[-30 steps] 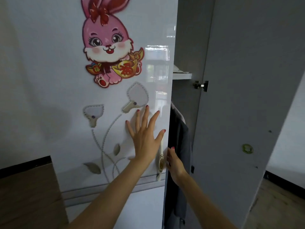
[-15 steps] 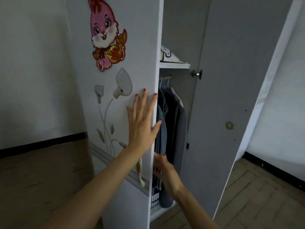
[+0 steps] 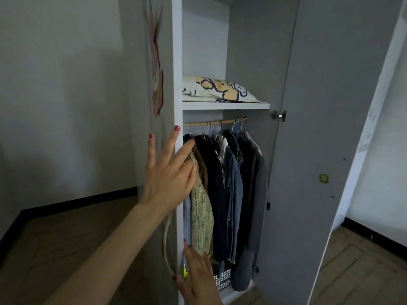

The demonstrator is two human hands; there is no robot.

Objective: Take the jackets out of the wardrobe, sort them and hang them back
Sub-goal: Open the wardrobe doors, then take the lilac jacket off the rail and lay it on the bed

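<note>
The wardrobe stands open, and several jackets hang on hangers from a wooden rail (image 3: 214, 122): a beige knit one (image 3: 201, 214) at the left, a dark navy one (image 3: 217, 194), a denim one (image 3: 235, 190) and a grey one (image 3: 253, 194). My left hand (image 3: 169, 170) lies flat with straight, spread fingers against the edge of the left door (image 3: 177, 62), its fingertips near the knit jacket's shoulder. My right hand (image 3: 199, 276) is open low down by the door edge, just below the knit jacket's hem.
A printed pillow (image 3: 218, 90) lies on the shelf (image 3: 225, 105) above the rail. The right door (image 3: 326, 150) stands swung open. A patterned box (image 3: 222, 280) sits on the wardrobe floor. Wooden floor stretches to both sides.
The left door has swung wide open under my left hand, and the row of hanging jackets has come into view. My right hand has dropped lower.
</note>
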